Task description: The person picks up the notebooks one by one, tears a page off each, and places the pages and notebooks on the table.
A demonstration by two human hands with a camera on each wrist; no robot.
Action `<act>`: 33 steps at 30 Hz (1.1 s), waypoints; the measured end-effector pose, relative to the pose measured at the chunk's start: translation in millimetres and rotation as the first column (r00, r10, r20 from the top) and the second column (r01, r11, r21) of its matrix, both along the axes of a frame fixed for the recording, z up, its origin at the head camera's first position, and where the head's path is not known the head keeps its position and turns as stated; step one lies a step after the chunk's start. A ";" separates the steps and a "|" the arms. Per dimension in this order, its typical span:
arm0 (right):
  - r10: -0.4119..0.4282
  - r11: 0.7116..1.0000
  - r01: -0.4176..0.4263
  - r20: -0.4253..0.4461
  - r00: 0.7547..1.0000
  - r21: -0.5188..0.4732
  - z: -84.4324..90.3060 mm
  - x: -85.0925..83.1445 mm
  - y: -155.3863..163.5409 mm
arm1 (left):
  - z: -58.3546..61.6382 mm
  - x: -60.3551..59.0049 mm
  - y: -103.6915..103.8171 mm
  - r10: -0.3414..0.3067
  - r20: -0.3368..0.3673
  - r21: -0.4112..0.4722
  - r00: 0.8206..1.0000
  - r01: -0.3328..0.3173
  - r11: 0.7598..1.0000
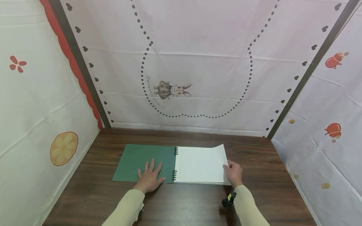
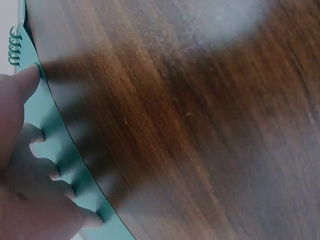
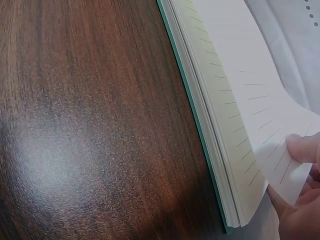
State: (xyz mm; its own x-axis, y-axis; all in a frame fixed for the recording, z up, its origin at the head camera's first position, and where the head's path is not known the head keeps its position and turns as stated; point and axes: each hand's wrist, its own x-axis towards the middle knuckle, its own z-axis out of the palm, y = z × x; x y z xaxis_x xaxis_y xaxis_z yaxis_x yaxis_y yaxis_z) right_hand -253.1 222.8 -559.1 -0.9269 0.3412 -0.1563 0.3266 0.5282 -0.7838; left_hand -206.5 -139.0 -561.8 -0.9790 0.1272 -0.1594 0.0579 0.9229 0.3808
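Observation:
A spiral notebook with a green cover (image 1: 141, 157) lies spread on the wooden table. Its lined white page (image 1: 200, 164) is on the right of the coil binding (image 1: 174, 175). My left hand (image 1: 150, 179) rests with fingers spread on the green cover near its lower edge; in the left wrist view the fingertips touch that cover. At the page's right edge my right hand (image 1: 234, 173) pinches the paper between thumb and fingers. The right wrist view shows the pinched sheet (image 3: 270, 125) lifted and curved above the stack of pages beneath.
The dark wooden table (image 1: 195, 204) extends around the notebook. White printed cloth (image 1: 198, 72) stands behind it, with more cloth at the left and right sides. A small black device (image 1: 228, 201) is strapped at the right wrist.

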 end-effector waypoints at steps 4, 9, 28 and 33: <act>0.007 1.000 -0.007 0.007 1.000 0.000 -1.3 0.7 0.9 | -1.2 0.4 0.2 -0.003 0.006 -0.009 1.000 0.003 1.000; 0.002 1.000 -0.002 0.014 1.000 0.001 -3.1 0.0 1.0 | -2.4 0.9 0.5 -0.007 0.010 -0.012 1.000 0.007 1.000; -0.019 0.999 0.021 0.028 0.999 -0.046 -5.6 3.0 1.3 | -0.8 0.0 -0.5 -0.014 0.044 -0.025 0.999 0.015 1.000; -0.010 0.998 0.012 0.033 0.999 -0.057 -6.1 4.1 2.1 | -1.8 0.2 0.3 -0.012 0.051 -0.028 0.999 0.013 1.000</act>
